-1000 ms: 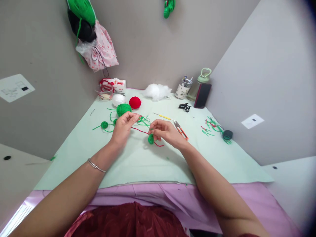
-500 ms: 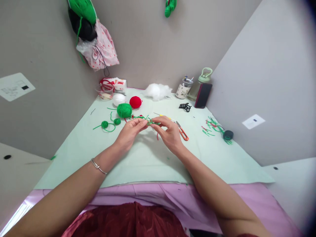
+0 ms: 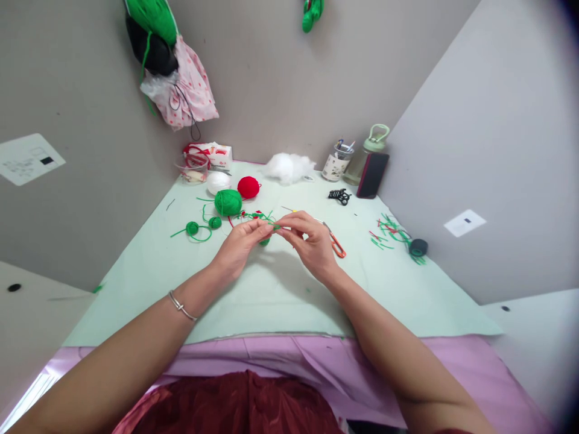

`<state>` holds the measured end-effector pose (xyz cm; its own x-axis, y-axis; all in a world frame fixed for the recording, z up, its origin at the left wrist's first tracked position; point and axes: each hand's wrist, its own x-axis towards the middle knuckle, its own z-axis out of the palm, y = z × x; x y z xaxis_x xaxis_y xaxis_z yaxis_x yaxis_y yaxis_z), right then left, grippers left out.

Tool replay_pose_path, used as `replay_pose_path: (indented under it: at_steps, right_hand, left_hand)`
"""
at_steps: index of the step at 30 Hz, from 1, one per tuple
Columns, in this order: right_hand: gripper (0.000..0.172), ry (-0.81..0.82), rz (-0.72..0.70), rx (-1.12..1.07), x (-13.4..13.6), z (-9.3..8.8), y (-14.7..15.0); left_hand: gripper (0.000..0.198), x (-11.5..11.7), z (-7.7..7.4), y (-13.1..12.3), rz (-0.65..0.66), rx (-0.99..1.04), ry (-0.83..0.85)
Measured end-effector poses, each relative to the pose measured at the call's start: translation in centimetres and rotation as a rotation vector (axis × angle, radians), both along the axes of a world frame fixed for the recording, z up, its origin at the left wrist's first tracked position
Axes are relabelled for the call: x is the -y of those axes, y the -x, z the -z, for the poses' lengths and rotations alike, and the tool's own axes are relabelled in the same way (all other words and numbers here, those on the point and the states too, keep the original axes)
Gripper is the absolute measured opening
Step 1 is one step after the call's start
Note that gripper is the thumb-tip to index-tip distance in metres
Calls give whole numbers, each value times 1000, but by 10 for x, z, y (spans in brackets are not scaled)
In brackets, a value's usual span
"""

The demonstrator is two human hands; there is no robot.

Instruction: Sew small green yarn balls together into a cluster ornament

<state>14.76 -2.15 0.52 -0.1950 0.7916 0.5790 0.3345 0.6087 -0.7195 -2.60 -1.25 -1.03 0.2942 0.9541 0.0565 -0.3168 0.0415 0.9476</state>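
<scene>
Between my two hands, above the middle of the table, is a small piece of green yarn work [image 3: 265, 241], mostly hidden by the fingers. My left hand [image 3: 246, 241] is closed, pinching it between thumb and fingers. My right hand [image 3: 307, 241] is closed too, its thumb and fingertips meeting on the green yarn [image 3: 277, 227] close to the left fingertips. Just beyond the hands lie small red and green yarn pieces [image 3: 257, 214]. Orange-handled thread snips [image 3: 337, 246] rest right of my right hand, and a thin yellow-handled tool [image 3: 289, 209] shows partly behind it.
Left of the hands are a green yarn ball [image 3: 228, 202], a red ball [image 3: 248, 187], a white ball [image 3: 219, 183] and small green balls [image 3: 192, 228]. White stuffing [image 3: 289, 168], a pen cup [image 3: 337, 163], a bottle [image 3: 362, 158] and a phone [image 3: 373, 175] stand behind. Yarn scraps [image 3: 389, 231] lie right.
My right fingers have drawn in toward the left fingertips. The green work has turned, so a rounded green part now shows below the left fingers; the red strand hanging below is mostly hidden.
</scene>
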Motion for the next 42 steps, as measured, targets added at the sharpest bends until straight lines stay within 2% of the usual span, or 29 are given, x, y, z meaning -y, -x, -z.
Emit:
replay_pose_path:
  at_steps: [3,7,11,15,18,22,28,32,35,39,42]
  right_hand:
    - [11,62,-37,-95,1,-3,1]
    - [11,234,-82,-263,0,-7,0]
    - [13,387,-153,-429,-1,-11,-3]
    - [17,544,-285,-553,-2,-15,-8]
    - [22,606,-334,-595,-3,-20,-14]
    - [25,559,-282,-634,-7,-28,-24]
    - [29,486,-128,-715,-15,-33,-38]
    - [33,463,-36,-699,-19,-33,-45]
    - [36,454,12,-635,-22,-33,-49]
    - [44,461,-9,-590,-21,-32,-47]
    - [37,458,-53,-567,-17,-30,-41]
  left_hand:
    - [24,1,-1,0,21,-17,-13]
    - [24,3,-2,-2,12,-63,-80]
    - [32,3,-2,-2,3,-224,-187]
    - [24,1,1,-1,62,-441,-263]
    - [28,0,3,0,134,-448,-240]
    - [30,1,2,1,231,-424,-228]
    - [33,5,-10,1,316,-351,-151]
    - [32,3,-9,1,248,-202,-11]
    - [37,0,-4,1,190,-136,15]
    - [36,-4,-1,4,110,-57,9]
    - [32,-5,-5,6,78,-32,15]
